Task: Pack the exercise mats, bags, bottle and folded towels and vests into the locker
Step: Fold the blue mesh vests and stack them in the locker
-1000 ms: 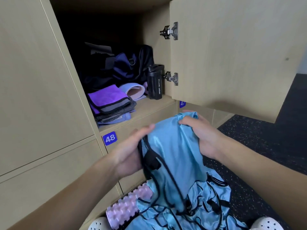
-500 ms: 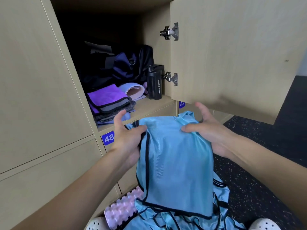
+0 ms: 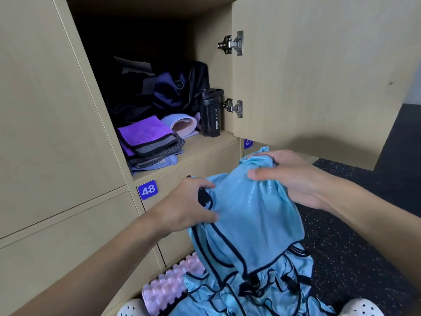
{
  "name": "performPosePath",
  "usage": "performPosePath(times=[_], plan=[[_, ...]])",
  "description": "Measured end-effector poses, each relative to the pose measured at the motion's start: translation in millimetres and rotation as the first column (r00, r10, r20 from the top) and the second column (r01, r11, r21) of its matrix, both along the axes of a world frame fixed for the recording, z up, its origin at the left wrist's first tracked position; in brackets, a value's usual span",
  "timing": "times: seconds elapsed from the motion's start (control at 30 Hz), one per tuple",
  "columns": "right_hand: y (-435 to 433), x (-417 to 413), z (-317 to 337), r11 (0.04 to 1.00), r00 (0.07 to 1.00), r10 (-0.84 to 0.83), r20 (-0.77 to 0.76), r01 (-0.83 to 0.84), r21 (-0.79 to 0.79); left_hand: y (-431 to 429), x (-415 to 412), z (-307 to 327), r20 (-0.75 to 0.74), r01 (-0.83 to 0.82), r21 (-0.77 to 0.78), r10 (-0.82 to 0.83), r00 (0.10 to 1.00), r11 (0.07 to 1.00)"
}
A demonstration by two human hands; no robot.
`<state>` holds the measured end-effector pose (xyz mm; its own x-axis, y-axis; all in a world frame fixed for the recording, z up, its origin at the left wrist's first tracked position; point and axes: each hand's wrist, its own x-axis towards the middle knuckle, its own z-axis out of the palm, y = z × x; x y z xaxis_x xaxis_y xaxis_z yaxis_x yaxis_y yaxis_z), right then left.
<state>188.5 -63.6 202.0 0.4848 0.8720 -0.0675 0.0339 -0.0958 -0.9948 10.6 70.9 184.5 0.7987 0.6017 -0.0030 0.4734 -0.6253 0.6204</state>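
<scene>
Shiny blue vest (image 3: pixel 255 215) bunched between both hands (image 3: pixel 189 208).

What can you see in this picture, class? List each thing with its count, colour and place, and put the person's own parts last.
locker: one, beige, open, centre
locker door: one, beige, swung open at right
bags: dark purple and black, count unclear, back of locker
bottle: one, black, upright by the hinge side
towels: folded stack, purple on top, front left of shelf
mat: one rolled, pink and lilac, behind the towels
vest: one, light blue with dark trim, held up
more vests: light blue pile, below
roller: one, pink, knobbly, on floor
shoes: two, white, bottom edge
left hand: grips vest
right hand: grips vest
</scene>
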Motion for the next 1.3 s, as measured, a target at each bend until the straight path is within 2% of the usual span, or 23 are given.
performPosePath(times=[0.07, 0.13, 0.2, 0.27, 0.37, 0.4, 0.43, 0.5, 0.53, 0.6, 0.7, 0.77, 0.87, 0.93, 1.0, 1.1, 1.13, 1.2, 1.23, 1.27, 1.3], plan=[[-1.9, -2.8, -1.9, 0.992, 0.991, 0.109, 0.072, -0.103, -0.071, 4.2, 1.5, -2.0, 0.008, 0.046, 0.163, -0.048, 0.999, 0.986], [-2.0, -5.0, -5.8, 0.977, 0.956, 0.174, 0.236, -0.138, -0.16, 9.2, 0.7, -2.2, 0.012, 0.052, 0.269, -0.058, 0.998, 0.962], [0.9, -3.2, -12.7, 0.961, 0.84, 0.21, 0.501, -0.083, -0.263, 15.0, -1.5, -1.2, 0.031, 0.017, 0.316, -0.028, 0.999, 0.949], [3.7, -1.5, -18.5, 0.957, 0.663, 0.224, 0.714, -0.01, -0.29, 19.2, -5.1, 0.0, 0.039, 0.029, 0.314, -0.043, 0.998, 0.949], [3.2, 5.0, -25.2, 0.971, 0.502, 0.207, 0.84, 0.001, -0.241, 24.8, -9.7, 2.7, 0.024, 0.079, 0.252, -0.088, 0.996, 0.965], [3.0, 6.2, -24.9, 0.972, 0.517, 0.208, 0.83, -0.017, -0.233, 25.6, -10.6, 4.1, 0.037, 0.079, 0.191, -0.088, 0.995, 0.978], [2.8, 7.1, -23.8, 0.975, 0.593, 0.203, 0.779, -0.05, -0.217, 26.3, -10.9, 4.6, 0.055, 0.072, 0.1, -0.078, 0.995, 0.992], [2.5, 6.6, -21.4, 0.984, 0.821, 0.157, 0.55, -0.083, -0.156, 26.0, -10.6, 4.3, 0.104, 0.029, -0.085, -0.02, 0.994, 0.996], [3.4, 5.4, -21.2, 0.992, 0.894, 0.109, 0.435, -0.068, -0.11, 25.0, -9.9, 4.0, 0.129, 0.004, -0.169, 0.018, 0.991, 0.986], [7.4, 6.1, -23.1, 0.999, 0.924, -0.031, 0.382, 0.044, -0.026, 24.9, -7.6, 1.0, 0.147, -0.057, -0.329, 0.111, 0.983, 0.943], [16.1, 5.8, -27.4, 0.975, 0.882, -0.219, 0.416, 0.214, 0.06, 21.8, -0.4, -7.7, 0.136, -0.143, -0.549, 0.257, 0.957, 0.823], [20.9, 3.7, -29.2, 0.952, 0.81, -0.304, 0.502, 0.282, 0.121, 16.5, 6.7, -12.5, 0.138, -0.166, -0.643, 0.326, 0.935, 0.747], [22.7, -11.5, -32.6, 0.925, 0.681, -0.381, 0.625, 0.289, 0.248, 7.2, 18.6, -15.4, 0.156, -0.189, -0.775, 0.473, 0.867, 0.603], [21.6, -25.3, -34.6, 0.94, 0.617, -0.34, 0.71, 0.205, 0.272, 3.8, 24.8, -15.3, 0.157, -0.158, -0.856, 0.539, 0.827, 0.492], [20.6, -36.6, -38.5, 0.973, 0.56, -0.218, 0.8, 0.057, 0.225, 1.3, 27.6, -11.6, 0.163, -0.081, -0.917, 0.554, 0.817, 0.39], [20.0, -42.6, -47.6, 0.988, 0.392, -0.048, 0.919, -0.118, 0.102, 4.5, 25.7, -3.9, 0.218, 0.067, -0.956, 0.539, 0.814, 0.284], [20.0, -42.1, -51.5, 0.986, 0.325, -0.007, 0.946, -0.158, 0.061, 6.4, 22.4, -1.0, 0.246, 0.106, -0.952, 0.516, 0.82, 0.286], [20.7, -42.6, -56.8, 0.97, 0.222, 0.069, 0.973, -0.242, -0.014, 7.9, 16.8, 2.8, 0.308, 0.146, -0.918, 0.436, 0.846, 0.368], [20.5, -43.9, -57.2, 0.957, 0.237, 0.096, 0.967, -0.289, -0.024, 7.8, 15.4, 2.4, 0.329, 0.15, -0.898, 0.405, 0.853, 0.414], [19.3, -46.7, -54.7, 0.946, 0.323, 0.096, 0.942, -0.325, 0.015, 8.3, 15.7, 0.1, 0.342, 0.137, -0.881, 0.408, 0.847, 0.453], [17.7, -49.5, -50.5, 0.939, 0.457, 0.063, 0.887, -0.328, 0.102, 9.9, 16.4, -2.7, 0.356, 0.115, -0.868, 0.442, 0.823, 0.484]])
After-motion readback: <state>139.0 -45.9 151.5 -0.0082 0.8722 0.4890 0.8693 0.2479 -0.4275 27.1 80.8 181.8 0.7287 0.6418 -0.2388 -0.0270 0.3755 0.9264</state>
